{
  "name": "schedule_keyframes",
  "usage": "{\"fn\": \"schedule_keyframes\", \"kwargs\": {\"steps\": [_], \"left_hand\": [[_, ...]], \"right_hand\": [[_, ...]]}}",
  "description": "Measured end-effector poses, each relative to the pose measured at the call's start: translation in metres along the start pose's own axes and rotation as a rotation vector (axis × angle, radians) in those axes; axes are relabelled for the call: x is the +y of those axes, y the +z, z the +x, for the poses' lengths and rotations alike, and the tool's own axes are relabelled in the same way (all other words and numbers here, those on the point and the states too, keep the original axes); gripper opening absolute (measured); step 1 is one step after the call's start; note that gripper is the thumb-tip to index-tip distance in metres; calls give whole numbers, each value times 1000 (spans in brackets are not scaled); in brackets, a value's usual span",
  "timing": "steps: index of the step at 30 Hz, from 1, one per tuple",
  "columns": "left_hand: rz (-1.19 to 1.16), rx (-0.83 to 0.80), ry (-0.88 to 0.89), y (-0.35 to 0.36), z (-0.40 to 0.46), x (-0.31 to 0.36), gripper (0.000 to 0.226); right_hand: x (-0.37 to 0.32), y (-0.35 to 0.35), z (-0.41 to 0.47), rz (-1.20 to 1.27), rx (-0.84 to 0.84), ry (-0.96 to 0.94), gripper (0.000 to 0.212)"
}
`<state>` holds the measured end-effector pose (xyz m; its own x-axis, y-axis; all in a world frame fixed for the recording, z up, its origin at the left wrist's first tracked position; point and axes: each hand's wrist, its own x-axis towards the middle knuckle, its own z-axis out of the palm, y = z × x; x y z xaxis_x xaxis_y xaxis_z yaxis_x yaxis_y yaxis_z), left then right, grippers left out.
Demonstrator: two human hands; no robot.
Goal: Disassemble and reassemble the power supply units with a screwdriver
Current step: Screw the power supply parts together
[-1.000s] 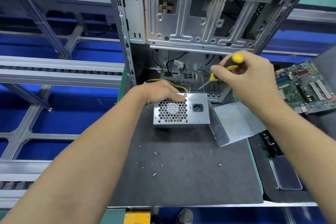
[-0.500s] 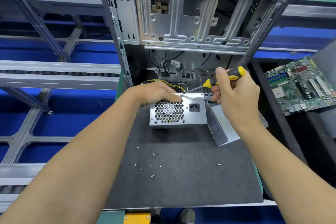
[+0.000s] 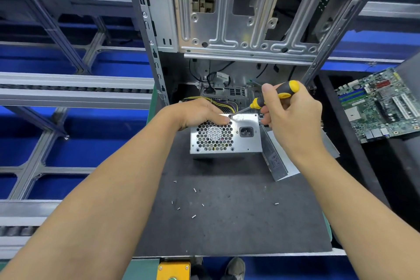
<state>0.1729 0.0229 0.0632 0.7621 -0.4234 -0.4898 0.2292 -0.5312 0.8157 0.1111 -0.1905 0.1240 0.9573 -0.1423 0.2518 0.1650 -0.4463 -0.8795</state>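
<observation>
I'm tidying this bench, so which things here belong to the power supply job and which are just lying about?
In use: power supply unit, screwdriver, left hand, right hand, loose screws.
Lying about: motherboard, computer case, metal cover.

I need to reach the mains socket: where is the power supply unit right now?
In the head view the power supply unit stands mid-frame on the dark mat, before the open computer case, between the hands, socket facing the camera.
</observation>
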Motion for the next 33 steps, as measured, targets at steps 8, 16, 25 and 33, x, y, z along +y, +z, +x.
{"fn": "schedule_keyframes", "kwargs": {"steps": [8,16,25,33], "left_hand": [[-10,22,-11,-1,2,0,22],[-6,2,2,-1,0,2,24],[-6,2,14,0,2,1,42],[-25,24,-6,2,-1,2,31]], "right_hand": [[-1,-5,-3,11,22,5,26],[-43,-6,1,-203,-175,-214,29],[-84,-13,19,-964,-647,-531,23],[-108,2,23,-1354,-699,-621,16]]}}
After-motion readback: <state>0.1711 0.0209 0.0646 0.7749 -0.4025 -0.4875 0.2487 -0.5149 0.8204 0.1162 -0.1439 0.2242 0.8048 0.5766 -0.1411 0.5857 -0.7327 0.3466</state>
